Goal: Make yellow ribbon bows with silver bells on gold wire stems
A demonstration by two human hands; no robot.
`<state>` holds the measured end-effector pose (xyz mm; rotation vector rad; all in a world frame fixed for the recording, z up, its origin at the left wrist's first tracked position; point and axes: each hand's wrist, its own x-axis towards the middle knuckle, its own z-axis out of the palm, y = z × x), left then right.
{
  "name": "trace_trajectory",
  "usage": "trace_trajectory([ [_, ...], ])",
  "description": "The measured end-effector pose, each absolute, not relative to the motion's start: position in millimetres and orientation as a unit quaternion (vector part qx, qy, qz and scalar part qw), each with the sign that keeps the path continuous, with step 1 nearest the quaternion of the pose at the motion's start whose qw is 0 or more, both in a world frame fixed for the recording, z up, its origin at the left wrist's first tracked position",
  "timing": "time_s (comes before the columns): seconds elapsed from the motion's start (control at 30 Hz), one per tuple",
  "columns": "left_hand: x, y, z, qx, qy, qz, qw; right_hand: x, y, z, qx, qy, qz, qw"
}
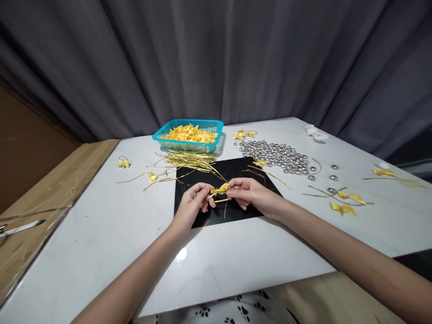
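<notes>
My left hand (193, 203) and my right hand (251, 193) meet over a black mat (236, 173) on the white table (111, 225). Between their pinched fingertips sits a small yellow ribbon bow (220, 189) with thin gold wire ends hanging from it. Both hands have their fingers closed on the bow, the left from the left side and the right from the right side.
A teal basket (189, 145) of yellow ribbon pieces stands behind the mat, with a bundle of gold wires (189, 159) in front of it. A heap of silver beads (276, 155) lies at the right. Finished yellow bows (344, 202) and loose wires are scattered about. A cardboard sheet (37, 189) borders the left.
</notes>
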<state>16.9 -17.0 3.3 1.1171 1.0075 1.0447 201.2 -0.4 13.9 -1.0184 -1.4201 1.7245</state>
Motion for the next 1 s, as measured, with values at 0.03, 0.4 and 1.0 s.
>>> trace_trajectory([
  [0.03,16.8,-16.9,3.1,0.485,0.437,0.453,0.607,201.2,-0.3,13.7,-0.392,-0.547,0.660,0.335],
  [0.4,21.1,-26.2,5.6,0.558,0.475,0.435,0.523,194.7,-7.8,10.3,-0.437,-0.666,0.426,0.429],
  [1.0,16.2,-20.4,8.0,0.495,0.448,0.415,0.618,194.4,-13.6,18.4,-0.459,-0.645,0.465,0.396],
])
